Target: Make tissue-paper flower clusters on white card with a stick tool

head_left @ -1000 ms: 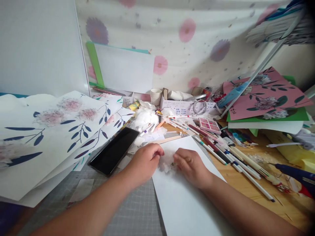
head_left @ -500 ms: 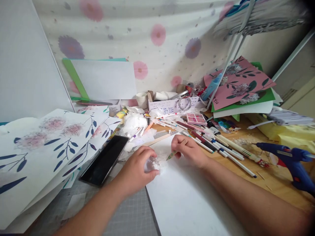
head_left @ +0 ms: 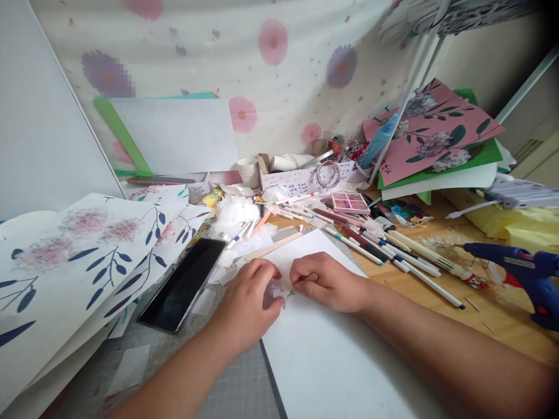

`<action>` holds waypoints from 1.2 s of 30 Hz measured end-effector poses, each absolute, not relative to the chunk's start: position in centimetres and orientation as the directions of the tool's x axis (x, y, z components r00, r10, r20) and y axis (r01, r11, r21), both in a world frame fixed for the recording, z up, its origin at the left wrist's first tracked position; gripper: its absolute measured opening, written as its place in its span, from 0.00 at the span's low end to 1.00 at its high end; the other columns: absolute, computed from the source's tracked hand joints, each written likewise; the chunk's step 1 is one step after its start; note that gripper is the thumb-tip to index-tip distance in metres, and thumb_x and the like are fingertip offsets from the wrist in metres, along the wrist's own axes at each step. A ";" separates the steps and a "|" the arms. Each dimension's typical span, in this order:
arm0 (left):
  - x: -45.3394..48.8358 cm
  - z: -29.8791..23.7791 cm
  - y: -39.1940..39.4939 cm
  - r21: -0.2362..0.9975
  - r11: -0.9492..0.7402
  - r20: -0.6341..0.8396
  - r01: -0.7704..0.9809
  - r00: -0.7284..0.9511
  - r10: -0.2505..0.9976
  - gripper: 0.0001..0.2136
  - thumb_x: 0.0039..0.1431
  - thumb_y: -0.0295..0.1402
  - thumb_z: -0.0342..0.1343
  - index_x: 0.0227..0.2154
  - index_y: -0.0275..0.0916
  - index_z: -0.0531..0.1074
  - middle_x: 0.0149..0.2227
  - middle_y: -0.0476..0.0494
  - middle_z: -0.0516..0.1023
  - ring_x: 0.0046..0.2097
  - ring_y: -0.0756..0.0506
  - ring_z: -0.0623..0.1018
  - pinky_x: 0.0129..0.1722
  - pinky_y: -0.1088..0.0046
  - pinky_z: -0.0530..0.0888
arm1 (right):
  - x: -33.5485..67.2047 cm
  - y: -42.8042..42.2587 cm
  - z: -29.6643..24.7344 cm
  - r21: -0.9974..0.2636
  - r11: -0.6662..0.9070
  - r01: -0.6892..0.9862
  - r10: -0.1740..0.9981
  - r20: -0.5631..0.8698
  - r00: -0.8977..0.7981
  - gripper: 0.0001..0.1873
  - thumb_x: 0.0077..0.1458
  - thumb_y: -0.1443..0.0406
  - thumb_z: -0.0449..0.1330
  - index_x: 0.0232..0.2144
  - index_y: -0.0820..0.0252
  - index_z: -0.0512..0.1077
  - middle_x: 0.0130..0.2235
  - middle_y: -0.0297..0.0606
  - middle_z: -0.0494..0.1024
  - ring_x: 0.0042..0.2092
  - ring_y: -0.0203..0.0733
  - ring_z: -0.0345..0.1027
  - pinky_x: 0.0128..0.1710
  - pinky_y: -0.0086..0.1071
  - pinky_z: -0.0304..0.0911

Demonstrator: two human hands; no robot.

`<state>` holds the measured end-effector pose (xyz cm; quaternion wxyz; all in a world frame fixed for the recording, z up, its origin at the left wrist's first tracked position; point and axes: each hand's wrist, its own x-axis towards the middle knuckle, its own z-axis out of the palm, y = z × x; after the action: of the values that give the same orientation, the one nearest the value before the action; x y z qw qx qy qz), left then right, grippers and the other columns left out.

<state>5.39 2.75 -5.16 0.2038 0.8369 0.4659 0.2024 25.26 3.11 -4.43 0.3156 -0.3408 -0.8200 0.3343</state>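
Observation:
My left hand (head_left: 255,297) curls over the white sheet (head_left: 323,349), its thumb and fingers bent around a small white fluffy piece (head_left: 279,286) that looks like tissue or cotton. My right hand (head_left: 325,282) is closed on a thin wooden stick (head_left: 312,278). Most of the stick is hidden by the fingers; a bit of green shows below them. Its lower end is down by the fluffy piece, but I cannot tell whether it touches. Both hands are close together near the sheet's far end.
Left of my hands lie a black phone (head_left: 183,285) and sheets with pressed-looking flowers (head_left: 87,250). Fluffy white cotton (head_left: 236,215) and several pens (head_left: 393,256) spread behind and to the right. A blue glue gun (head_left: 515,262) rests at the far right.
My right hand has moved left and down, bringing the stick closer to the fluffy piece. The stick's pointed green end is now mostly hidden. The view has shifted slightly.

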 end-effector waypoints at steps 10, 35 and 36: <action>6.0 -4.9 2.4 0.474 -0.480 0.147 0.738 0.471 0.870 0.15 0.47 0.28 0.60 0.38 0.42 0.65 0.43 0.44 0.70 0.48 0.40 0.70 0.48 0.58 0.68 | 25.5 3.6 -4.2 -0.977 0.193 0.095 0.947 0.160 -0.279 0.05 0.48 0.67 0.55 0.21 0.59 0.65 0.18 0.29 0.68 0.22 0.32 0.59 0.23 0.26 0.54; 5.6 -5.6 -0.2 0.167 -0.851 -0.001 0.498 0.863 0.505 0.43 0.54 0.62 0.42 0.64 0.35 0.50 0.67 0.36 0.45 0.68 0.36 0.43 0.65 0.53 0.48 | 26.5 5.4 -5.3 -0.969 0.215 0.126 0.977 0.210 -0.046 0.13 0.54 0.56 0.57 0.25 0.59 0.67 0.21 0.32 0.71 0.25 0.35 0.62 0.27 0.30 0.57; 5.6 -5.4 0.0 0.172 -0.819 -0.037 0.548 0.834 0.550 0.43 0.53 0.62 0.43 0.64 0.35 0.50 0.67 0.35 0.45 0.68 0.36 0.44 0.65 0.53 0.49 | 26.5 5.4 -5.5 -0.971 0.208 0.118 0.978 0.204 -0.046 0.13 0.54 0.56 0.57 0.25 0.59 0.67 0.21 0.32 0.71 0.25 0.35 0.62 0.27 0.30 0.57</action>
<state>5.55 0.01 -5.37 0.0880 0.9536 0.2878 0.0074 26.54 5.44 -5.46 0.5091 -0.4666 -0.5874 0.4220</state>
